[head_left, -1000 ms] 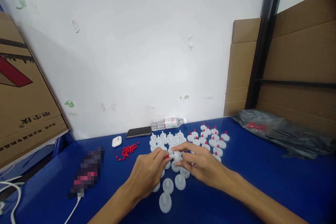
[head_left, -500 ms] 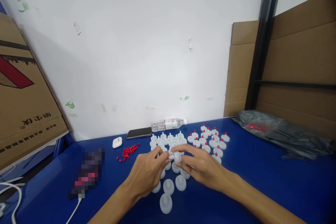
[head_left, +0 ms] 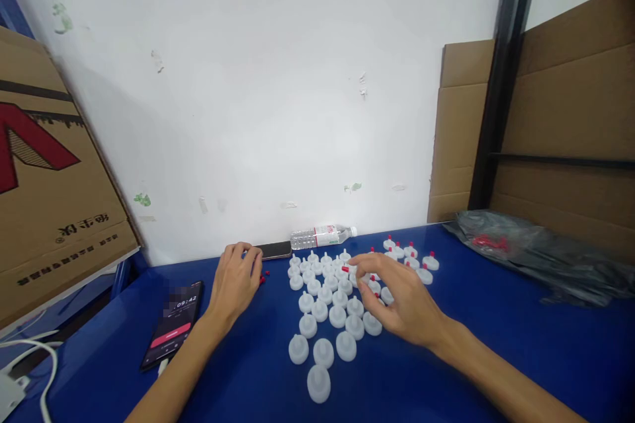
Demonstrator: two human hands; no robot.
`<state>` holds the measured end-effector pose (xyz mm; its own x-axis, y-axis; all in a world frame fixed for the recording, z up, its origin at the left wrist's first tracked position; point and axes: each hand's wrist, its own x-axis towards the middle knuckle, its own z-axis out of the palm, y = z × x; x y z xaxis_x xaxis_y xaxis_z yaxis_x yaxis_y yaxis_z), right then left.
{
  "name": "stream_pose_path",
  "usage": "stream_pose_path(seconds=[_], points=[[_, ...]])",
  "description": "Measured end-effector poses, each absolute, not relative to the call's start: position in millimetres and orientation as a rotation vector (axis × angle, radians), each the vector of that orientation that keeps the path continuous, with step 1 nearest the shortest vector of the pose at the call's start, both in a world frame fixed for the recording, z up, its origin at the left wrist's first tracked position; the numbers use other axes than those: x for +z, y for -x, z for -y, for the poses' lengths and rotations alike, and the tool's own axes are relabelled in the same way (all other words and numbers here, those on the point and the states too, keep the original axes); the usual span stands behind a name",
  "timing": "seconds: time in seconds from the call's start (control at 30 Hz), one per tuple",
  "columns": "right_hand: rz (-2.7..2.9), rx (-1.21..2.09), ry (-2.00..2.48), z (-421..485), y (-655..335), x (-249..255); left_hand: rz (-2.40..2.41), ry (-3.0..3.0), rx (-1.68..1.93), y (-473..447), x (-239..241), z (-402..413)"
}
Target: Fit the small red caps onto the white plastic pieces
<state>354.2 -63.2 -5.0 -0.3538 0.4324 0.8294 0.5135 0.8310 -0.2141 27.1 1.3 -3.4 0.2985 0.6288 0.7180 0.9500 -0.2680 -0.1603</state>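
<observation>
Several white plastic caps (head_left: 322, 307) stand in rows on the blue table (head_left: 496, 330); those at the far right (head_left: 411, 253) carry red plugs. My right hand (head_left: 401, 304) hovers over the caps, its thumb and fingers pinched on a white cap with a red plug (head_left: 347, 269) at the group's middle. My left hand (head_left: 235, 281) lies to the left, over the pile of small red plugs (head_left: 264, 275), fingers curled down onto it. It hides most of the pile, and I cannot see what its fingertips hold.
A phone with a timer screen (head_left: 173, 324) lies left of my left arm, with a white cable (head_left: 34, 357) beyond it. A water bottle (head_left: 322, 236) and a dark phone (head_left: 275, 250) lie by the wall. A black bag (head_left: 536, 254) sits right; cardboard (head_left: 44, 178) leans left.
My hands have parted: the left went left to the red plugs, the right carried the plugged cap toward the far rows. The view shifted slightly left.
</observation>
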Motion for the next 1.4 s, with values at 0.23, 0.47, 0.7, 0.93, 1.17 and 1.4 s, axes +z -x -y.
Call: stream_pose_path(seconds=[0.23, 0.47, 0.7, 0.93, 1.17, 1.4], points=[[2.052, -0.155, 0.792, 58.8, -354.8, -7.4, 1.584, 2.131, -0.540, 0.7, -24.7, -22.6], [2.072, -0.047, 1.036, 59.0, -356.2, -4.2, 1.607, 2.205, -0.377, -15.2, -34.9, -23.6], [2.102, -0.109, 1.113, 48.4, -359.6, -14.3, 1.515, 2.243, -0.269, -15.7, -35.1, -25.9], [2.274, -0.038, 1.190, 44.5, -361.9, -21.0, 1.390, 2.230, -0.193, -21.9, -31.7, -23.9], [2.319, -0.016, 1.208, 45.4, -359.7, -20.1, 1.386, 2.198, -0.190, -25.3, -28.8, -19.3], [2.248, 0.036, 1.106, 49.6, -360.0, -13.2, 1.355, 2.203, -0.272, -29.9, -25.5, -15.6]])
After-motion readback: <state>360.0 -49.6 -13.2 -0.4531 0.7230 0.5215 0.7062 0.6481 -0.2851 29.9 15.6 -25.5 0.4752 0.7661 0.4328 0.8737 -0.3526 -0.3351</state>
